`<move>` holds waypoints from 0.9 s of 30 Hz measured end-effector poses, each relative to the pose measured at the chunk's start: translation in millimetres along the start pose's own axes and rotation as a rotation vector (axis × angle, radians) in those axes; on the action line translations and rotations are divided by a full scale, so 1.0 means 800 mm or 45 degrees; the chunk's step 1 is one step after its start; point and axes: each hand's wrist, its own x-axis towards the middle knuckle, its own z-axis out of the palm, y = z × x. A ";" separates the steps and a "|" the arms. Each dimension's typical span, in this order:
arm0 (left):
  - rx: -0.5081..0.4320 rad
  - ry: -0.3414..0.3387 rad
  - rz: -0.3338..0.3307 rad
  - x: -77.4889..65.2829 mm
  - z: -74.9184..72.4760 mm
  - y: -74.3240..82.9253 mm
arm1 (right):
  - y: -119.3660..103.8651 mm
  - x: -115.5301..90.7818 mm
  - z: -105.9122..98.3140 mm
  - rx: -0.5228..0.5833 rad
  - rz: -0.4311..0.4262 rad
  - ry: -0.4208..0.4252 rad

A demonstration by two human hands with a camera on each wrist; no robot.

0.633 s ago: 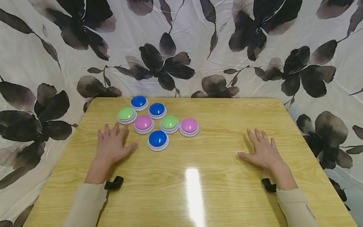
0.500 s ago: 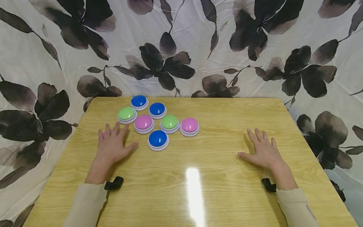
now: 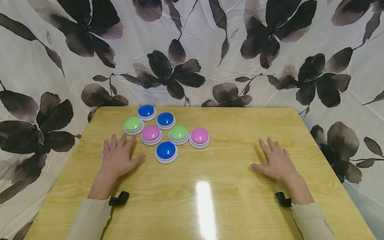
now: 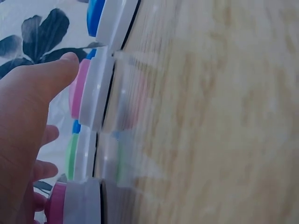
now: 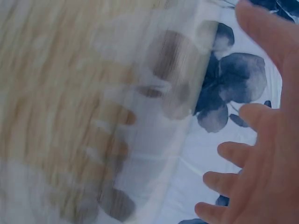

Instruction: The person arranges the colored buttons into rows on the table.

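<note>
My left hand (image 3: pixel 117 160) is spread flat at the table's left side, fingers straight and thumb out. A pink push button (image 3: pixel 108 146) with a white base lies partly hidden behind its outer fingers. In the left wrist view this pink dome (image 4: pixel 57 203) is close by the fingers; whether they touch it I cannot tell. Beyond the fingertips sit a green button (image 3: pixel 132 124) and a pink one (image 3: pixel 151 133); a blue one (image 3: pixel 166 151) lies right of the thumb. My right hand (image 3: pixel 277 164) holds nothing, fingers spread above bare wood at the right.
Two more blue buttons (image 3: pixel 146 111) stand near the table's back edge. Another green button (image 3: pixel 178 133) and a pink one (image 3: pixel 199 136) lie right of them. A flowered cloth (image 3: pixel 222 43) hangs behind the wooden table (image 3: pixel 234 206). Both wrists bear black camera mounts (image 3: pixel 119 198).
The head view has tilted slightly, so the table and buttons appear a little lower. Both hands stay nearly in place; slightly more of the pink button beside the left fingers shows.
</note>
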 end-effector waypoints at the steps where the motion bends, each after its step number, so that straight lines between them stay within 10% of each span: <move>1: 0.002 -0.002 0.003 -0.002 0.002 -0.001 | -0.001 0.000 0.002 0.004 -0.012 0.015; 9: -0.041 0.009 0.057 -0.004 0.001 0.002 | -0.015 0.015 0.002 0.108 -0.192 0.189; 27: -0.175 0.068 0.286 0.015 -0.010 0.033 | -0.073 0.066 0.005 0.355 -0.225 0.047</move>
